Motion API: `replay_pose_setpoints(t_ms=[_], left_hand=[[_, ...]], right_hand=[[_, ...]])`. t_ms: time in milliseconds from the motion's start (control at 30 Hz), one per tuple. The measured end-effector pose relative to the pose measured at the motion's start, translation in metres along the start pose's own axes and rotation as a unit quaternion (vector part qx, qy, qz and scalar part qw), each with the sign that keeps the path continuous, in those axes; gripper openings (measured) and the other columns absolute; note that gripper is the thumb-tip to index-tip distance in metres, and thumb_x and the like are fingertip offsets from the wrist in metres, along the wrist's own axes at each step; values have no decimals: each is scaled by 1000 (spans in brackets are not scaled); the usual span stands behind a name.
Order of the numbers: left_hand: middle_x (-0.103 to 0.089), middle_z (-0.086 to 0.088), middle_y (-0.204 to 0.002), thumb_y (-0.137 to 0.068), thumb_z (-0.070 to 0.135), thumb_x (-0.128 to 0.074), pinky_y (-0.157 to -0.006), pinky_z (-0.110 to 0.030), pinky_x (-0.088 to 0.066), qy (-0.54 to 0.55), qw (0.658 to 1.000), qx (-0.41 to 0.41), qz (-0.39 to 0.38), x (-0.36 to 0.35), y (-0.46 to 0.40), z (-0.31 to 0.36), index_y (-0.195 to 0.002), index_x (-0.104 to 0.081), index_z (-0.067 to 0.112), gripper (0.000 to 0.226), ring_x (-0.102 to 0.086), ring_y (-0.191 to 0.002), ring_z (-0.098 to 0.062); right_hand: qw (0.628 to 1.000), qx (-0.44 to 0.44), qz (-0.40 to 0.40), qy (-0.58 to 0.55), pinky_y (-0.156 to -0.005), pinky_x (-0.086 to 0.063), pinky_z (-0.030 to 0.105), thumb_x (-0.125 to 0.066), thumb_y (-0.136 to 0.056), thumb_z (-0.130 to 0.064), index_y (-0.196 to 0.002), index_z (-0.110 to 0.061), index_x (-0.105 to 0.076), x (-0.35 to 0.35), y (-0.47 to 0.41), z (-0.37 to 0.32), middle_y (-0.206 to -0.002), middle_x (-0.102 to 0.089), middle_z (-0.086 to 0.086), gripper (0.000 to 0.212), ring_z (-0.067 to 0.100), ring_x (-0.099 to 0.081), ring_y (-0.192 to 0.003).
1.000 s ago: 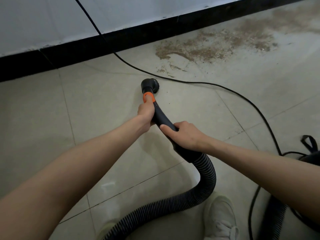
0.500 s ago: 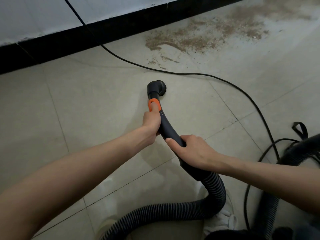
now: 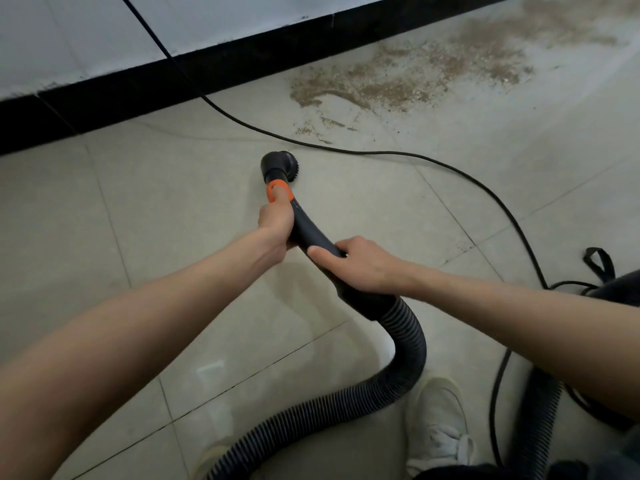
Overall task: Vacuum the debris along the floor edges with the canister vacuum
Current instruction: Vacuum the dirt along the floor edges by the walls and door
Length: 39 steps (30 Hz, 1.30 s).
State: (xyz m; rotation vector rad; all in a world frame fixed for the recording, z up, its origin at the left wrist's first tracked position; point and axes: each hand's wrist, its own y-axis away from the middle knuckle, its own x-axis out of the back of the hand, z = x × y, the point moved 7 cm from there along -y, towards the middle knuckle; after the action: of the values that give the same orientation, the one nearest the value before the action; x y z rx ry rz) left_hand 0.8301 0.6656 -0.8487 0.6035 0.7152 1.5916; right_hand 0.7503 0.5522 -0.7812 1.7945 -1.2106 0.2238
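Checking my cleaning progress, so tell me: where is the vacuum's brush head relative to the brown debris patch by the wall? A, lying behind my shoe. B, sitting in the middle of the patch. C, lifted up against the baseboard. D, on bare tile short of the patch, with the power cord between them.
D: the round brush head sits on bare tile, and the black power cord runs between it and the brown debris patch.

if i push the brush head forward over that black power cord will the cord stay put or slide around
The power cord probably slides or bunches: it lies loose in slack curves on smooth floor tiles, with nothing visibly pinning it. It looks thin and floppy, so the round brush head would likely shove it toward the sawdust-like debris rather than ride over. It also looks light, so lifting it aside should be easy.
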Motion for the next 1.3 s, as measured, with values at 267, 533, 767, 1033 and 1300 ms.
replay_pose_setpoints(t_ms=[267, 533, 767, 1033, 1300], left_hand=[[-52, -8, -107, -98, 38, -34, -74, -38, -47, 26, 999, -21, 35, 28, -20, 50, -110, -43, 11, 31, -53, -96, -25], [-52, -9, -105, -98, 42, -36, -66, -36, -46, 17, 999, -35, 35, 17, -38, 66, -132, -42, 5, 50, -52, -91, -23], [-56, -13, -113, -98, 48, -36, -66, -36, -49, -4, 1000, -21, -4, -18, -45, 49, -133, -43, 4, 57, -58, -102, -29], [-53, -7, -97, -97, 49, -36, -69, -35, -49, -21, 999, -30, -29, -33, -57, 59, -130, -45, 4, 57, -54, -88, -23], [-53, -3, -86, -98, 52, -34, -69, -34, -49, -44, 998, -49, -22, -35, -75, 74, -126, -48, 5, 57, -54, -83, -21]], right_hand=[[996, 36, -31, -77, -82, -53, 36, -46, -95, -57, -70, -13, -53, 7, -50, -40, -86, -65, 13, 51, 26, -63, -77], [997, 33, -4, -73, -69, -47, 28, -46, -95, -57, -68, -16, -53, 18, -73, -37, -79, -64, 6, 50, 23, -62, -76], [997, 18, 29, -71, -60, -43, 26, -46, -94, -56, -67, -16, -51, 28, -62, -3, -66, -59, -1, 49, 17, -57, -66], [994, 5, 53, -94, -63, -44, 29, -47, -93, -57, -68, -17, -52, 37, -68, -1, -69, -58, -1, 48, 19, -58, -69], [993, 4, 61, -101, -71, -50, 31, -47, -92, -58, -72, -17, -54, 44, -88, -6, -71, -61, 0, 46, 20, -62, -71]])
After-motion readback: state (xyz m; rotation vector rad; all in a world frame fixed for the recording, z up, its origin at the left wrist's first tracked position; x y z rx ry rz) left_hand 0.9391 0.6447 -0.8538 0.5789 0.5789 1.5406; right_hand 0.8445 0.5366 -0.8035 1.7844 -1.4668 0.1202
